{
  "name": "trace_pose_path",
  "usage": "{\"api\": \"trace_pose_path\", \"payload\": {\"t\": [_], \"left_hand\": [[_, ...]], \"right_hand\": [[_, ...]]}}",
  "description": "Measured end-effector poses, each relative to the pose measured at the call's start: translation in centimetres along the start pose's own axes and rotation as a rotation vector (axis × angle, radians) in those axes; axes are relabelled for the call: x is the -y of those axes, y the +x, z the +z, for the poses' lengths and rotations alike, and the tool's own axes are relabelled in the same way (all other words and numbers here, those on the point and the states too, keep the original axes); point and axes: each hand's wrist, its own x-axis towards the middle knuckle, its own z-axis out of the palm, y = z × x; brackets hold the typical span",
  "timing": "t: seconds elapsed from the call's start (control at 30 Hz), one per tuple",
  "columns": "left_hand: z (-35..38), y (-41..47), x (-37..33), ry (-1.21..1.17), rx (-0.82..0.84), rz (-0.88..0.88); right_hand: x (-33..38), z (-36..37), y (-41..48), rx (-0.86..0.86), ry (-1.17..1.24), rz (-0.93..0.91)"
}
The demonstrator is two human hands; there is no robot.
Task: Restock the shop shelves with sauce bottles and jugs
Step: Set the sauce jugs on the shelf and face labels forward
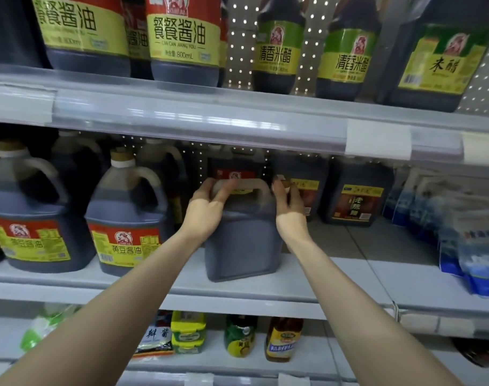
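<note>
A dark sauce jug (242, 243) with a pale handle stands on the middle shelf (335, 285), its plain back turned toward me. My left hand (207, 207) grips the left end of the handle, fingers curled over it. My right hand (288, 204) holds the jug's upper right corner, where its cap is; the fingers hide most of that corner. Another jug with a red label (235, 169) stands right behind it.
Two soy sauce jugs (123, 218) with red and yellow labels stand to the left. Dark vinegar jugs (354, 196) sit at the back right, blue packets (471, 246) at far right. Bottles (185, 40) line the upper shelf; small bottles (283, 339) fill the lower one.
</note>
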Motion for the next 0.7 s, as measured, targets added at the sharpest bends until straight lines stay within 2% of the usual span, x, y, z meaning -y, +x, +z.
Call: {"api": "trace_pose_path", "payload": {"t": [0.1, 0.27, 0.37, 0.47, 0.7], "left_hand": [[0.0, -0.7, 0.7, -0.055, 0.024, -0.115], [-1.3, -0.9, 2.3, -0.204, 0.107, -0.400], [-1.8, -1.3, 2.6, -0.219, 0.177, -0.415], [-2.1, -2.2, 2.3, -0.194, 0.221, -0.386], [-2.9, -4.9, 2.6, -0.168, 0.173, -0.249]], "right_hand": [[-1.3, 0.3, -2.2, 0.009, -0.065, 0.058], [-1.8, 1.6, -7.4, 0.075, -0.011, 0.165], [-0.5, 3.0, -9.4, 0.155, 0.078, 0.178], [0.3, 4.5, -9.5, 0.164, 0.082, 0.203], [-1.2, 4.8, -7.1, 0.157, 0.122, 0.234]]}}
